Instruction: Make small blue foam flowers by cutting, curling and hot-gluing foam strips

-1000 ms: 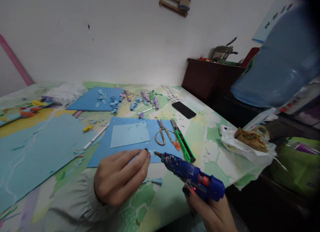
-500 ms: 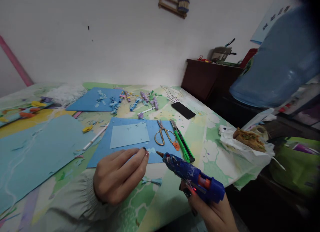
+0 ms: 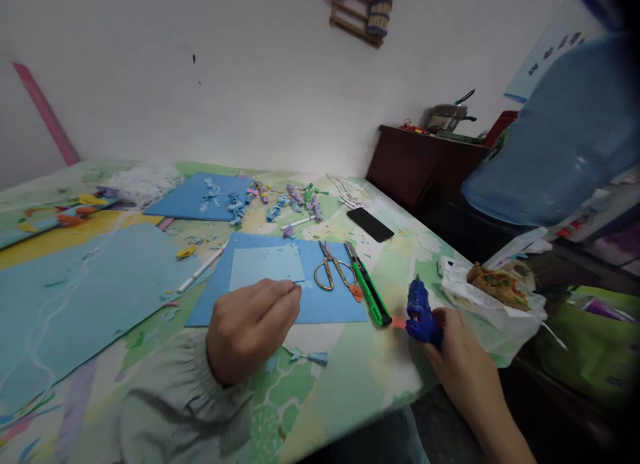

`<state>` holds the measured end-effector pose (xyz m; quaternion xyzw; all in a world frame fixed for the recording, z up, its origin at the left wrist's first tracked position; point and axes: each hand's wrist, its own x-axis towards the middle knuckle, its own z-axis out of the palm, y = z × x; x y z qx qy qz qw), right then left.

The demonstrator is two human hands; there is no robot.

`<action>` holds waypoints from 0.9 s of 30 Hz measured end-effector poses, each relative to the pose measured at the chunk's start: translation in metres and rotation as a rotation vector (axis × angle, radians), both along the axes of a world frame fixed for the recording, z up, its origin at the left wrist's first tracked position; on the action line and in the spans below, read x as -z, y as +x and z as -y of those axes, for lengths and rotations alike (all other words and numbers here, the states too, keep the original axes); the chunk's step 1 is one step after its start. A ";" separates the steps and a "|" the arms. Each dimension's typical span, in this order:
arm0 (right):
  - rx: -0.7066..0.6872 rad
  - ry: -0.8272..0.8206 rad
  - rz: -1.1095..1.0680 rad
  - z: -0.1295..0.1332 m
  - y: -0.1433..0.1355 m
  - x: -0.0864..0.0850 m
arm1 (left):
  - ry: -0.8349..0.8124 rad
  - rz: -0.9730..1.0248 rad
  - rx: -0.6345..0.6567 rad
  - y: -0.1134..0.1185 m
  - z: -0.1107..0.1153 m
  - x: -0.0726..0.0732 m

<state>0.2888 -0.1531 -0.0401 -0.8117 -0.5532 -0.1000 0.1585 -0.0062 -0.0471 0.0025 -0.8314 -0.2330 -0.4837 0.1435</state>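
Note:
My right hand (image 3: 457,351) is closed round a blue glue gun (image 3: 420,314) at the table's right side, its nozzle pointing away from me. A red glow falls on the table beside it. My left hand (image 3: 255,324) is closed, fingertips pinched together, over the front part of a blue foam sheet (image 3: 330,311). Whatever it may hold is hidden. A paler blue rectangle (image 3: 265,264) lies on that sheet, with scissors (image 3: 330,271) and a green box cutter (image 3: 369,284) to its right. A small fringed blue paper piece (image 3: 310,356) lies in front of the sheet.
A black phone (image 3: 370,224) and several curled paper pieces (image 3: 295,197) lie farther back. Wrapped food (image 3: 497,284) sits at the right edge, near a large water bottle (image 3: 555,137). Light blue sheets (image 3: 110,284) cover the left side.
My right hand has carried the glue gun rightward, away from my left hand, and turned it upright. My left hand stays pinched in nearly the same place. The view has shifted slightly.

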 end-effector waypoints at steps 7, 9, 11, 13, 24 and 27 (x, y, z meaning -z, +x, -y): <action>-0.051 0.114 -0.023 -0.006 0.003 -0.006 | -1.513 0.492 0.169 0.015 -0.004 -0.012; -0.242 0.247 -0.164 -0.008 -0.026 -0.019 | -1.660 0.603 0.251 0.015 -0.005 -0.011; -0.444 0.243 -0.437 -0.014 -0.059 -0.030 | -1.733 0.652 0.309 0.015 -0.004 -0.010; -0.547 0.203 -0.710 -0.023 -0.088 -0.034 | -1.774 0.647 0.323 0.016 -0.001 -0.008; -0.634 0.082 -1.117 -0.058 -0.123 -0.018 | -1.820 0.650 0.272 0.019 0.008 0.006; -0.622 0.089 -1.147 -0.059 -0.122 -0.013 | -1.828 0.637 0.292 0.019 0.006 0.008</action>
